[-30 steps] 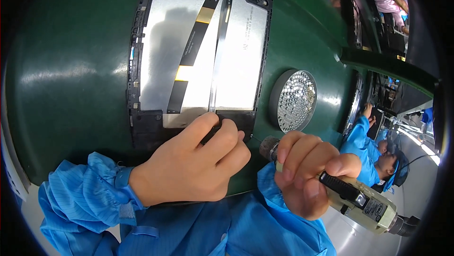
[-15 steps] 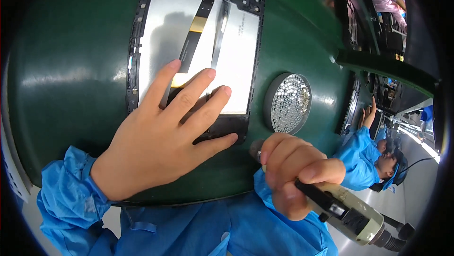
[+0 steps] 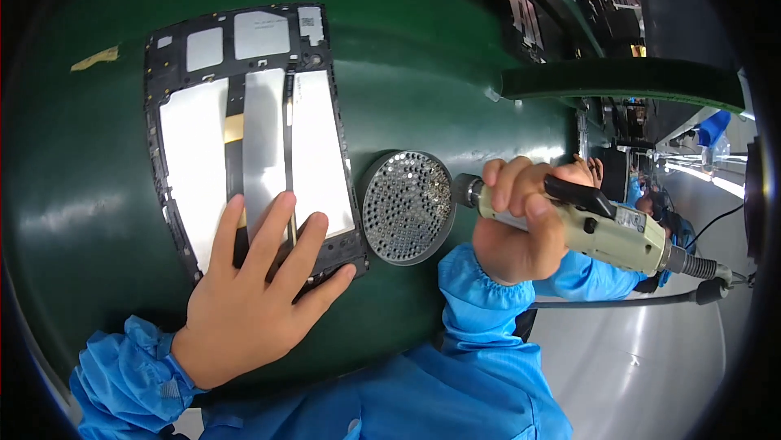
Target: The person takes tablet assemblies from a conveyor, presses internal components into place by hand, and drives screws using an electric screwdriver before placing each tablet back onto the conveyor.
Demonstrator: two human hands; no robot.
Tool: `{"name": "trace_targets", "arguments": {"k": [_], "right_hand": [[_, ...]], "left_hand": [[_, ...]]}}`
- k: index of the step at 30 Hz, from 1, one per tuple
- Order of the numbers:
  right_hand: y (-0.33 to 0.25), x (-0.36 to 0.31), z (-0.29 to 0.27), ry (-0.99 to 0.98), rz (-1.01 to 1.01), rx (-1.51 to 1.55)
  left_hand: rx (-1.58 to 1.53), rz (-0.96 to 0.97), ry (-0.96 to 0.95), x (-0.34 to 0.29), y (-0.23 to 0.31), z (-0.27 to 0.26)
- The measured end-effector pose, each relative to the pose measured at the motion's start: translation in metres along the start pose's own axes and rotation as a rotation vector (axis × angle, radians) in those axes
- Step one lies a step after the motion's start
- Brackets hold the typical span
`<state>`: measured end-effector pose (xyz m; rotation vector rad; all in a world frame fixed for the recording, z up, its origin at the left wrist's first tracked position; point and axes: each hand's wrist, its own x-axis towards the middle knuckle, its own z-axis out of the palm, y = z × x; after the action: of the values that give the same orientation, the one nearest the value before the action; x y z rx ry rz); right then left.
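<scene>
Green bench (image 3: 73,188); left hand (image 3: 252,302) lay spread on the tablet chassis (image 3: 264,139), left of the screw tray (image 3: 363,206); right hand (image 3: 521,220) gripped the screwdriver (image 3: 610,241) beside it — a nudge risked scattering screws (image 3: 439,193).

A blue smock (image 3: 488,383) with gathered cuffs (image 3: 490,277) and a pale button (image 3: 353,425) leaves the fingers (image 3: 268,237) bare.

The round tray (image 3: 374,170) is obstructing low passage between the black-framed panel (image 3: 264,131) and the powered screwdriver (image 3: 602,238), while the counter (image 3: 407,111) is leaving an open lane beyond the tray toward the green bar (image 3: 618,82).
</scene>
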<state>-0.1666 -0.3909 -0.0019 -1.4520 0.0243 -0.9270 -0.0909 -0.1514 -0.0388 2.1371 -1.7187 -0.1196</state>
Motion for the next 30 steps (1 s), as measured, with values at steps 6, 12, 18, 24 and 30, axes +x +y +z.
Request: {"name": "trace_targets", "arguments": {"k": [6,12,18,24,30], "right_hand": [[0.018,0.006,0.003,-0.028,0.011,-0.013],[0.019,0.006,0.015,-0.011,0.048,-0.037],[0.018,0.005,0.021,-0.019,0.093,-0.040],[0.020,0.004,0.020,-0.016,0.073,-0.021],[0.018,0.003,0.022,-0.020,0.083,-0.048]], "left_hand": [[0.011,-0.013,-0.016,-0.002,0.000,0.000],[0.007,-0.009,-0.036,-0.007,-0.003,-0.011],[-0.002,-0.012,-0.055,-0.013,-0.004,-0.016],[-0.012,-0.012,-0.048,-0.014,-0.004,-0.018],[-0.026,0.013,0.018,-0.013,-0.004,-0.020]]}}
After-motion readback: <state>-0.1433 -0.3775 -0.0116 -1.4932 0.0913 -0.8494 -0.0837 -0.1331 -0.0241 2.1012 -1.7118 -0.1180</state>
